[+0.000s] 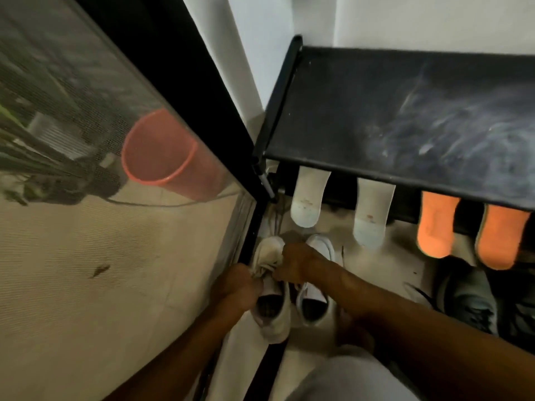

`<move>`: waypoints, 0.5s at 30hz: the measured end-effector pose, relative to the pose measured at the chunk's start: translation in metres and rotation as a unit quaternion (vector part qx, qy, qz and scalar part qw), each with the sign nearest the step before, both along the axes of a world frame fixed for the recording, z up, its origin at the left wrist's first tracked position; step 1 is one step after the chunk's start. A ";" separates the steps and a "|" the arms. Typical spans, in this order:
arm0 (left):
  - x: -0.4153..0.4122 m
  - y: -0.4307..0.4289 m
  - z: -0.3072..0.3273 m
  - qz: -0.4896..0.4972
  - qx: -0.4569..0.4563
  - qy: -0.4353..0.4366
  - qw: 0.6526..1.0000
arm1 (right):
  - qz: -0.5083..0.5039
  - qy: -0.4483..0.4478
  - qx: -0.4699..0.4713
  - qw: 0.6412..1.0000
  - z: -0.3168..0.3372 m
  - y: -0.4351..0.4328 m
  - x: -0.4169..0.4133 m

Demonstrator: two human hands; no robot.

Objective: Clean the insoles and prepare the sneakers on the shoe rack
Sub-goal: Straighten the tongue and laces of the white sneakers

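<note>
Left hand (240, 287) and right hand (292, 261) both had fingers curled, pinching the upper of the white sneaker (273, 316) between them.

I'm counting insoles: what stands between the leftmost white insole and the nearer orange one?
A second white insole, its top hidden under the shoe rack's shelf, touching neither; the head view shows it.

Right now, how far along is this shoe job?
Done: four insoles are out, white insoles and orange insoles leaning at the shoe rack. In hand: left hand and right hand grip one white sneaker on the floor. Left: insoles back in, sneakers onto the rack.
</note>
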State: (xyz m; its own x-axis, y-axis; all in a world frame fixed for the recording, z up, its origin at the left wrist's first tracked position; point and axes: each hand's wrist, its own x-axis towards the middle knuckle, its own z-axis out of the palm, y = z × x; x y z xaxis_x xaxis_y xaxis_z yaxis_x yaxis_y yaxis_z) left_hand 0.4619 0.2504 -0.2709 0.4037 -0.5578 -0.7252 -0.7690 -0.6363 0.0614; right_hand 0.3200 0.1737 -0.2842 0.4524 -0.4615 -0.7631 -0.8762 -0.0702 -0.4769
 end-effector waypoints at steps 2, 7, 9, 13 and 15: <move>0.001 -0.008 0.028 0.000 -0.010 0.000 1.000 | -0.002 -0.018 -0.018 1.000 0.030 -0.013 -0.004; 0.000 -0.029 0.107 -0.031 -0.077 -0.023 0.996 | -0.064 -0.062 -0.036 0.995 0.093 -0.033 -0.014; -0.003 -0.037 0.141 -0.044 -0.097 -0.034 0.994 | -0.079 -0.075 -0.052 0.993 0.121 -0.034 -0.017; -0.009 -0.046 0.203 -0.048 -0.149 -0.013 0.988 | -0.103 -0.102 -0.091 0.985 0.172 -0.038 -0.031; -0.012 -0.048 0.238 -0.061 -0.180 0.005 0.982 | -0.114 -0.120 -0.107 0.980 0.198 -0.040 -0.042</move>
State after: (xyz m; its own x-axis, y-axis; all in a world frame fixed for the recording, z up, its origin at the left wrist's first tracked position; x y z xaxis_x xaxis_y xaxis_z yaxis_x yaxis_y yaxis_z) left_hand 0.4496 0.2024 -0.0334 0.3122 -0.8220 -0.4763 -0.8361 -0.4758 0.2731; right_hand 0.2775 0.1336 -0.0859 0.4729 -0.7095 -0.5225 -0.7451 -0.0056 -0.6669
